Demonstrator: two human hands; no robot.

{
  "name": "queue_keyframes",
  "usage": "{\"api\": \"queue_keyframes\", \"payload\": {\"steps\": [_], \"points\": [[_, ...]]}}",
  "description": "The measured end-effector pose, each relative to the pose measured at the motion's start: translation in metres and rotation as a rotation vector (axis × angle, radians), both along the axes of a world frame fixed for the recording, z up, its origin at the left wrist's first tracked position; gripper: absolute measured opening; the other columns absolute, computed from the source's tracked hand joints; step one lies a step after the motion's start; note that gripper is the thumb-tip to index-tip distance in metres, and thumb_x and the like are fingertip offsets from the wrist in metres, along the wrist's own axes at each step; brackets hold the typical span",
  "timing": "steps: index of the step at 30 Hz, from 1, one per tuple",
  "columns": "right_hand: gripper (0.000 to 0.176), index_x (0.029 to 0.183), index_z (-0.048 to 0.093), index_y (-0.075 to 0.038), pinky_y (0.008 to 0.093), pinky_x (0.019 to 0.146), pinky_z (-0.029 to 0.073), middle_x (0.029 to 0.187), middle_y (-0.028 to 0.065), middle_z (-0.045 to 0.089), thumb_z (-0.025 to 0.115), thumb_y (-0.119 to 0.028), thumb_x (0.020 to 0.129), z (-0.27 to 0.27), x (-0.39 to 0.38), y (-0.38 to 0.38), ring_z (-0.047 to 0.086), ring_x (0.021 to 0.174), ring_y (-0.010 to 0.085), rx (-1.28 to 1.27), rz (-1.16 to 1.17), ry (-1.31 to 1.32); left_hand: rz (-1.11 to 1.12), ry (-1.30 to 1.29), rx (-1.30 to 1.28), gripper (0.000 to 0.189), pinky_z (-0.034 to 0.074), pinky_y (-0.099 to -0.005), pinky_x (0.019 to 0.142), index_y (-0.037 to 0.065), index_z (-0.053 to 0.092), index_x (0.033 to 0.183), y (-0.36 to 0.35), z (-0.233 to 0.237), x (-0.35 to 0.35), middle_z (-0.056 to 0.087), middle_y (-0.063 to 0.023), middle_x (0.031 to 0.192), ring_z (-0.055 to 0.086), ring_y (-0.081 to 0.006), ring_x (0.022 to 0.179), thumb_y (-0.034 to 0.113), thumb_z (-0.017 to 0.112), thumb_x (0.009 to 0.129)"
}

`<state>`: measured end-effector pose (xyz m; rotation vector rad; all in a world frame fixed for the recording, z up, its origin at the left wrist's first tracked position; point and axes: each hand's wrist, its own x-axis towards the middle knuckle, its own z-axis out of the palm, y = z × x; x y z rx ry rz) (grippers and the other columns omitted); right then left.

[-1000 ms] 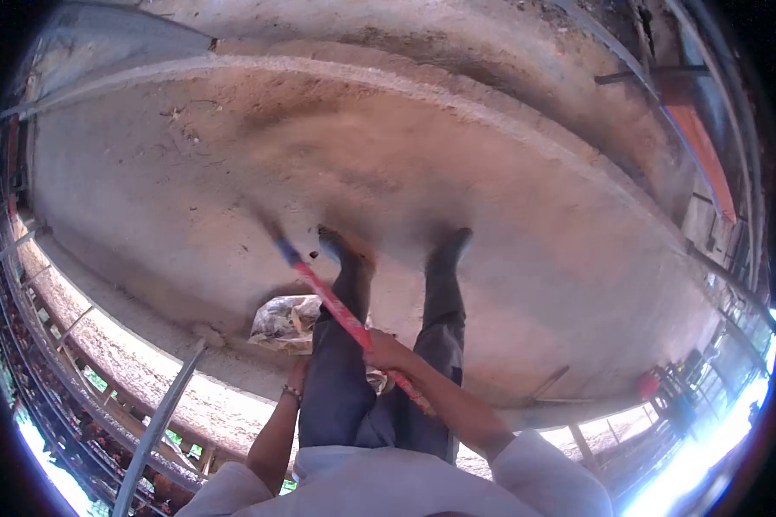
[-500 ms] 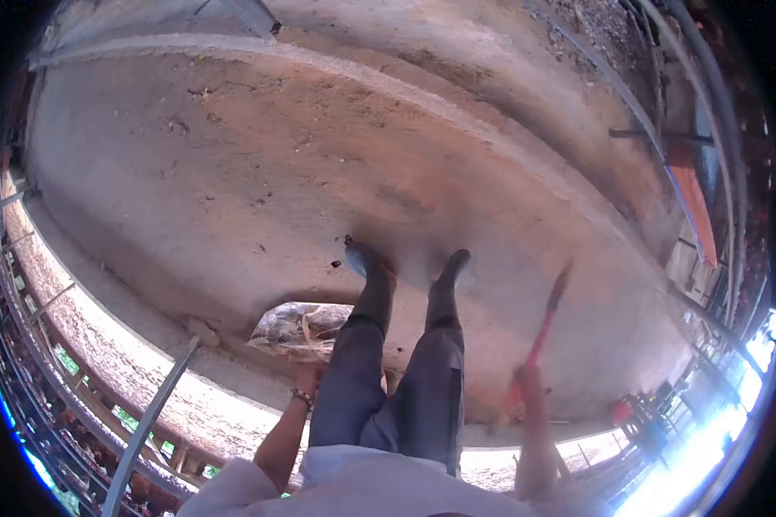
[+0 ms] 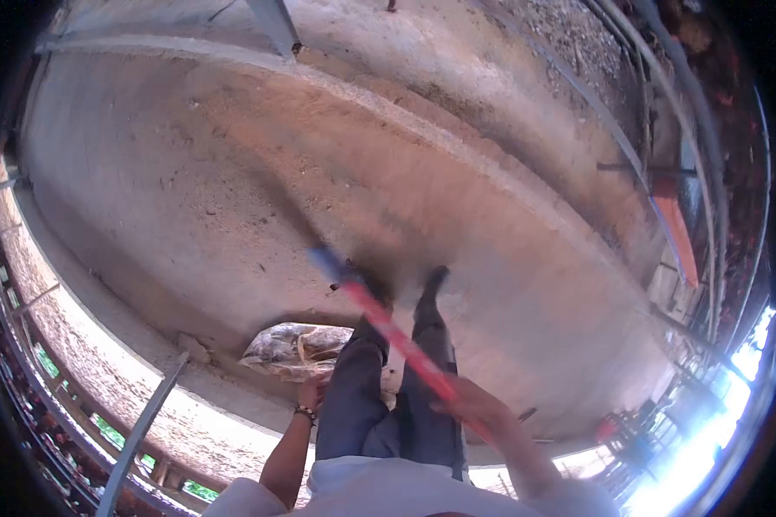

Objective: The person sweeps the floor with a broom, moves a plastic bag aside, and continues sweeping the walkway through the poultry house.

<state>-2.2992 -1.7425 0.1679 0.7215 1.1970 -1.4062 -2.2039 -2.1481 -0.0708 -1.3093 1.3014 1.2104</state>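
Observation:
My right hand [image 3: 474, 409] is closed round the red handle of a long tool [image 3: 397, 336], which slants up and left across my legs. Its section beyond the red is bluish, and the dark far end is smeared by motion over the floor. Low beside my left leg, my left hand [image 3: 312, 392] is closed at the near edge of a shallow container [image 3: 319, 326]. Pale, straw-like litter [image 3: 297, 346] lies in the container. Part of the container and some of my left fingers are hidden.
My dark trousers and boots stand on a dusty concrete floor [image 3: 190, 172] with scattered dark bits. A raised kerb [image 3: 422, 116] curves across the far side. Metal posts [image 3: 142, 431] and rails edge the left. An orange panel [image 3: 677, 237] hangs at the right.
My right hand has swung left and inward, carrying the red-handled tool from my right side to across my legs. My left hand stays by the container.

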Motion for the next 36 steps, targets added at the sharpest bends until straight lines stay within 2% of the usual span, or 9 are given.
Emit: {"api": "queue_keyframes", "payload": {"steps": [5, 9, 10, 15, 18, 23, 28, 32, 36], "points": [[0.021, 0.095, 0.057, -0.002, 0.0262, 0.037, 0.038, 0.059, 0.0018, 0.05, 0.058, -0.007, 0.075, 0.101, 0.108, 0.075, 0.048, 0.044, 0.0115, 0.674, -0.665, -0.414, -0.664, 0.225, -0.055, 0.026, 0.045, -0.0297, 0.058, 0.007, 0.065, 0.088, -0.001, 0.01, 0.013, 0.063, -0.0078, 0.08, 0.059, -0.0148, 0.067, 0.027, 0.049, 0.083], [0.011, 0.061, 0.053, -0.004, 0.0298, 0.036, 0.037, 0.054, 0.0018, 0.047, 0.053, -0.003, 0.072, -0.051, 0.135, 0.141, 0.048, 0.042, 0.0144, 0.773, -0.714, -0.26, -1.068, 0.852, -0.175, 0.026, 0.047, -0.0337, 0.067, 0.005, 0.065, 0.09, 0.004, -0.006, 0.023, 0.064, -0.0117, 0.085, 0.06, -0.0199, 0.074, 0.024, 0.05, 0.081], [0.002, 0.07, 0.054, -0.003, 0.0297, 0.037, 0.037, 0.053, -0.0002, 0.044, 0.054, -0.002, 0.07, -0.169, 0.189, 0.161, 0.048, 0.044, 0.0138, 0.674, -0.588, -0.165, -0.955, 0.803, -0.152, 0.026, 0.047, -0.0345, 0.068, 0.004, 0.065, 0.091, 0.003, -0.008, 0.025, 0.064, -0.0123, 0.085, 0.06, -0.0212, 0.075, 0.024, 0.05, 0.081], [0.056, 0.117, 0.043, 0.003, 0.0403, 0.071, 0.049, 0.09, 0.0206, 0.061, 0.058, -0.011, 0.065, -0.255, -0.12, -0.042, 0.062, 0.084, 0.0288, 0.32, 0.261, 0.511, -0.877, 0.432, -0.156, 0.028, 0.047, -0.0327, 0.069, 0.004, 0.062, 0.096, -0.003, -0.007, -0.004, 0.063, -0.0111, 0.087, 0.059, -0.0211, 0.076, 0.025, 0.05, 0.083], [0.041, 0.101, 0.046, 0.002, 0.0465, 0.072, 0.047, 0.083, 0.0239, 0.06, 0.059, -0.011, 0.064, -0.202, -0.163, -0.063, 0.06, 0.081, 0.039, 0.455, 0.461, 0.571, 0.169, -0.012, -0.126, 0.026, 0.047, -0.0316, 0.067, 0.004, 0.06, 0.096, 0.027, 0.026, -0.073, 0.062, -0.0095, 0.087, 0.059, -0.0189, 0.077, 0.024, 0.05, 0.083], [0.044, 0.109, 0.051, -0.009, 0.0437, 0.076, 0.047, 0.1, 0.019, 0.058, 0.059, -0.016, 0.066, -0.07, -0.019, 0.051, 0.057, 0.09, 0.0367, 0.345, 0.767, 0.377, -0.366, 0.449, -0.155, 0.023, 0.047, -0.0331, 0.064, 0.004, 0.061, 0.089, 0.03, 0.009, -0.105, 0.062, -0.0092, 0.083, 0.059, -0.0194, 0.076, 0.022, 0.05, 0.082], [0.034, 0.095, 0.057, -0.002, 0.031, 0.054, 0.047, 0.074, 0.0054, 0.058, 0.058, 0.004, 0.062, 0.084, 0.058, 0.112, 0.059, 0.064, 0.0166, 0.708, -0.15, -0.252, -0.72, 0.589, -0.196, 0.024, 0.047, -0.0324, 0.065, 0.005, 0.061, 0.091, 0.016, -0.001, -0.108, 0.062, -0.0081, 0.084, 0.059, -0.0186, 0.076, 0.024, 0.049, 0.082], [0.013, 0.06, 0.057, -0.002, 0.0314, 0.038, 0.041, 0.047, 0.0005, 0.047, 0.056, -0.008, 0.072, -0.049, 0.075, 0.158, 0.049, 0.041, 0.016, 0.775, -0.444, -0.125, -0.753, 0.584, -0.199, 0.025, 0.046, -0.0318, 0.066, 0.006, 0.061, 0.093, -0.013, 0.001, -0.107, 0.062, -0.0072, 0.084, 0.059, -0.018, 0.076, 0.025, 0.049, 0.082], [0.036, 0.099, 0.054, 0.003, 0.039, 0.067, 0.05, 0.085, 0.0145, 0.061, 0.057, -0.008, 0.065, -0.191, -0.124, -0.005, 0.059, 0.072, 0.0289, 0.453, 0.117, 0.587, -0.767, 0.536, -0.199, 0.026, 0.046, -0.0312, 0.066, 0.007, 0.061, 0.095, -0.044, 0.003, -0.111, 0.062, -0.0064, 0.085, 0.058, -0.0174, 0.076, 0.026, 0.048, 0.082]]}}
